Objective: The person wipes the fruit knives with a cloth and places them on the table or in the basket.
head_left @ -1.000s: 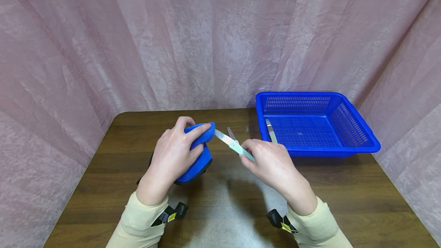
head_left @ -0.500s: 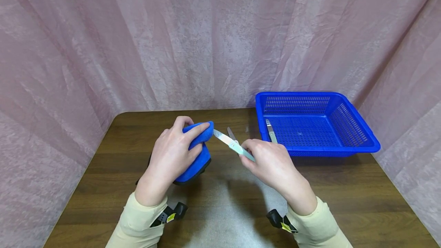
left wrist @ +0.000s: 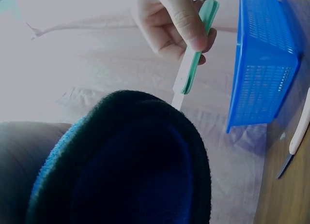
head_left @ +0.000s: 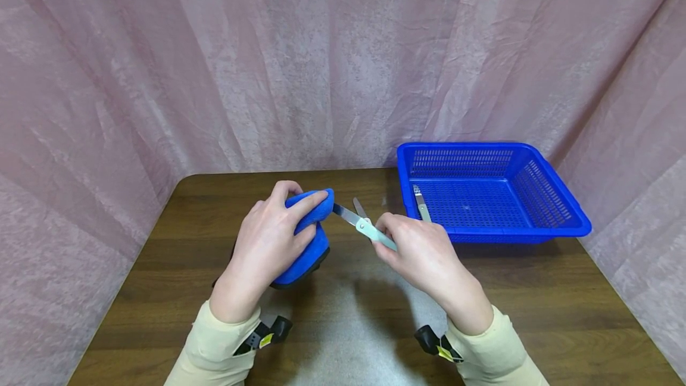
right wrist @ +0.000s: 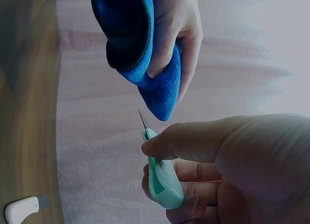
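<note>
In the head view, the near wall of a blue basket (head_left: 514, 233) hides the handle end of a small tool (head_left: 420, 200) inside. Left of the basket, the right hand (head_left: 420, 252) and its green knife (head_left: 370, 230) cover much of a second knife (head_left: 360, 207). Farther left, the left hand (head_left: 272, 231) hides part of a blue cloth (head_left: 308, 255). From the left wrist, the cloth hides the green knife's tip.

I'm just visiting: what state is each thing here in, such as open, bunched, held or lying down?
Green knife: blade out, held by the right hand.
Cloth: bunched, gripped by the left hand.
White knife: blade out, lying on the table.
Basket: upright, slim tool inside.
</note>
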`<action>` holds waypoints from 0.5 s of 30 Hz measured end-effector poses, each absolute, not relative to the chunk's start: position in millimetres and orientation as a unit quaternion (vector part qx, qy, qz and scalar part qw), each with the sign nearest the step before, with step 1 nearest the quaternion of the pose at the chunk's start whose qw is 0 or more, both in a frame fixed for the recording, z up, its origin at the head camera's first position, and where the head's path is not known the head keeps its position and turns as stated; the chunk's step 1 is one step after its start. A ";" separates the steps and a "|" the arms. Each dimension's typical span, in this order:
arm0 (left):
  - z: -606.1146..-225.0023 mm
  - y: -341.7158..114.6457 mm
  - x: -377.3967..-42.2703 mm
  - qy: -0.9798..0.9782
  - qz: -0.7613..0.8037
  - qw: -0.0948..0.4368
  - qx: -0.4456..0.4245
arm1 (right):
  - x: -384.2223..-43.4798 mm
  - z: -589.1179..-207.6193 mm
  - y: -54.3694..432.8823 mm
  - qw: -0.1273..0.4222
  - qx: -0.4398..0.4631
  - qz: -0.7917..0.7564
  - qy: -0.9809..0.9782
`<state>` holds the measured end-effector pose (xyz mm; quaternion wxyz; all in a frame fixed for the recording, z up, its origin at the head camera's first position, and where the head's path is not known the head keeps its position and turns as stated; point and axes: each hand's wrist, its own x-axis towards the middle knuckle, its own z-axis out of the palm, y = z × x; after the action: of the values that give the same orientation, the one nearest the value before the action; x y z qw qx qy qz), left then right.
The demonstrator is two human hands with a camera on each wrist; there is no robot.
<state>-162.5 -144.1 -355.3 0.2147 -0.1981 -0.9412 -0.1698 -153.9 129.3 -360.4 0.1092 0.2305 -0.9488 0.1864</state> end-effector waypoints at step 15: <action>-354.3 -141.7 -160.2 -0.942 -0.168 0.208 -0.200 | -154.8 -361.0 128.7 0.125 0.245 0.188 -0.943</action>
<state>-160.2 -141.7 -354.3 0.2082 -0.2002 -0.9425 -0.1681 -154.8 128.7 -361.0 0.1246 0.2450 -0.9430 0.1875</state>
